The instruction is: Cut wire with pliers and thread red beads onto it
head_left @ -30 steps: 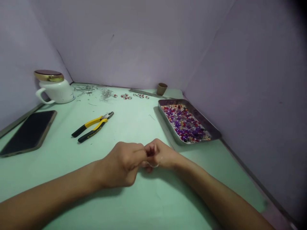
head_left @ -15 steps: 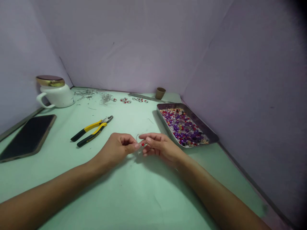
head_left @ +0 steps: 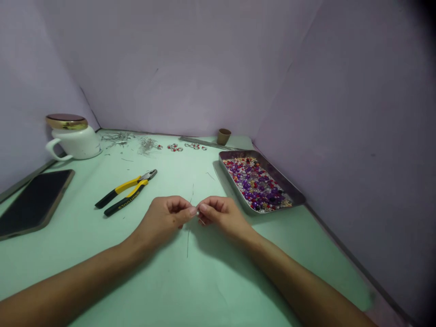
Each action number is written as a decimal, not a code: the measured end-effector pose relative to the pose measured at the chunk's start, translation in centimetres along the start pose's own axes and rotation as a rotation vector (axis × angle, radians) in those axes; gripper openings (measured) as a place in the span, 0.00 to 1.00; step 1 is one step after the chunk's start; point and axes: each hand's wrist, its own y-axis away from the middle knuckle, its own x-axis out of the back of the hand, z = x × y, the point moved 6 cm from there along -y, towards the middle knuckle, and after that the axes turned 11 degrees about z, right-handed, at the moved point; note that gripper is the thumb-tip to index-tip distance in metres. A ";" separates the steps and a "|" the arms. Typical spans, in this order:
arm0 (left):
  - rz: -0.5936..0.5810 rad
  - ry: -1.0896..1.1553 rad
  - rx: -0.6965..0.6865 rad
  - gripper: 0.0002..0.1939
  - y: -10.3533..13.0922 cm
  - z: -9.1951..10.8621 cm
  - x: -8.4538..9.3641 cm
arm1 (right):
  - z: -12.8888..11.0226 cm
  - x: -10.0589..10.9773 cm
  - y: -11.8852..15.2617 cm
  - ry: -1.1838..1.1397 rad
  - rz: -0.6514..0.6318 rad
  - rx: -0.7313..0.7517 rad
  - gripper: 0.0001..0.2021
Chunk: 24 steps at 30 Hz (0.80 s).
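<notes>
Thumb and fingers of my left hand (head_left: 170, 215) are closed in a pinch on a thin wire (head_left: 187, 243), whose ends stick out above and below the fingertips. My right hand (head_left: 223, 214) pinches at the same spot, its fingertips almost touching the left ones. A small pale bead (head_left: 198, 213) shows between the two thumbs. The red bead is hidden now. Both hands are just above the green tabletop (head_left: 163, 281), in front of the metal tray (head_left: 235, 188) of mixed purple, red and white beads (head_left: 255, 181).
Yellow-and-black pliers (head_left: 126, 191) lie left of my hands, with a phone (head_left: 34, 200) farther left. Behind stand a white mug (head_left: 80, 143) with a gold-rimmed lid and a small brown cup (head_left: 224, 136). Wire scraps (head_left: 148, 145) and beaded pieces (head_left: 175, 147) lie along the back.
My right fingers have closed in from a looser, spread pose to meet the left fingertips. The red bead has gone from sight, and the wire ends now stand out upward and downward.
</notes>
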 end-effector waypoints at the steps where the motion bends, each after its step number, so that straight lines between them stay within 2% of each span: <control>1: -0.003 0.023 0.013 0.10 -0.1 -0.2 0.0 | 0.0 -0.1 0.0 0.001 -0.024 0.006 0.13; 3: -0.019 0.128 0.074 0.10 -0.3 -0.9 -0.2 | 0.1 -0.3 0.1 -0.017 -0.058 0.006 0.13; 8: -0.122 0.358 0.358 0.08 -0.5 -2.9 -0.8 | 0.5 -0.2 -0.2 -0.112 -0.057 -0.027 0.15; 10: -0.067 0.318 0.328 0.16 -0.7 -2.7 -0.2 | 0.6 -0.2 -0.3 -0.096 -0.046 -0.015 0.15; 12: 0.103 0.143 0.097 0.26 -0.9 -1.3 1.2 | 0.4 -0.1 -0.3 -0.064 -0.032 0.010 0.15; 14: 0.303 -0.103 -0.228 0.34 -0.3 0.9 2.5 | 0.2 -0.2 -0.2 -0.051 -0.029 0.028 0.14; 17: 0.452 -0.351 -0.623 0.36 1.9 3.5 2.8 | -0.1 -0.4 0.1 -0.048 -0.041 0.028 0.12; 21: 0.485 -0.444 -0.926 0.34 5.2 4.9 2.2 | -0.1 -0.4 0.1 0.036 -0.016 0.025 0.10; 23: 0.376 -0.440 -1.035 0.28 6.4 5.0 1.4 | -0.1 -0.4 0.1 0.065 -0.021 0.042 0.10; 24: 0.292 -0.435 -1.039 0.24 6.6 4.8 0.9 | -0.2 -0.5 0.2 0.069 -0.034 0.058 0.10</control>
